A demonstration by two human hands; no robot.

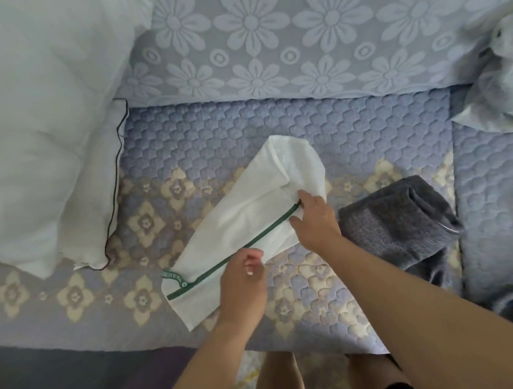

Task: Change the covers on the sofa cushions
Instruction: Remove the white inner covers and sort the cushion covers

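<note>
White cover [245,223] with green zip; grey cloth [398,223]; floral blue sofa [298,37].

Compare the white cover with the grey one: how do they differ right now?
The white cover has a green zipper and both hands, left hand and right hand, grip it; the grey cover lies untouched, crumpled, beside it. Both rest on the sofa seat.

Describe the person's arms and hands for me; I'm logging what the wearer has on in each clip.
Both forearms are bare, with no sleeves in view. The left hand and right hand wear no gloves; no watch, bracelet or ring shows. The left hand's fingernails look light, perhaps painted; too blurred to be sure.
</note>
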